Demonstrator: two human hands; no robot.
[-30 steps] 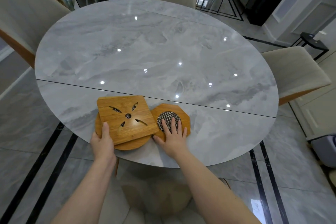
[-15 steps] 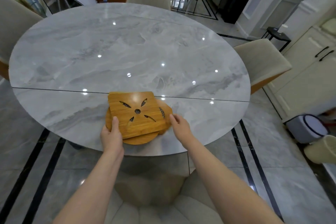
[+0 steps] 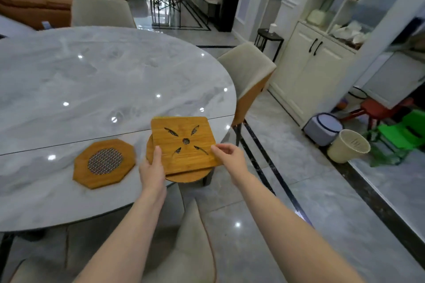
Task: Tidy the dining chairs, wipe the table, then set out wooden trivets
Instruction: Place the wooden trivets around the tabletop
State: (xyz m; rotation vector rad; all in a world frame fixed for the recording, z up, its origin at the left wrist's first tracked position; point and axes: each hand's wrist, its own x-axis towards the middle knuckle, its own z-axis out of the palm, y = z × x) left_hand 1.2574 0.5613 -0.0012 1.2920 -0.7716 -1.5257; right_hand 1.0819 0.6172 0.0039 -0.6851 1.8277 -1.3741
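Square trivet point(image 3: 184, 142) between left hand point(image 3: 153, 169) and right hand point(image 3: 231, 158), thumbs on top.

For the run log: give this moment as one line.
step: setting trivets | left hand: holds square trivet over round trivet | right hand: pinches square trivet | octagonal trivet: on table

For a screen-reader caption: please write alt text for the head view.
Both hands, left hand and right hand, hold a square wooden trivet stacked on a round trivet over a grey marble table's edge. An octagonal trivet lies to their left.
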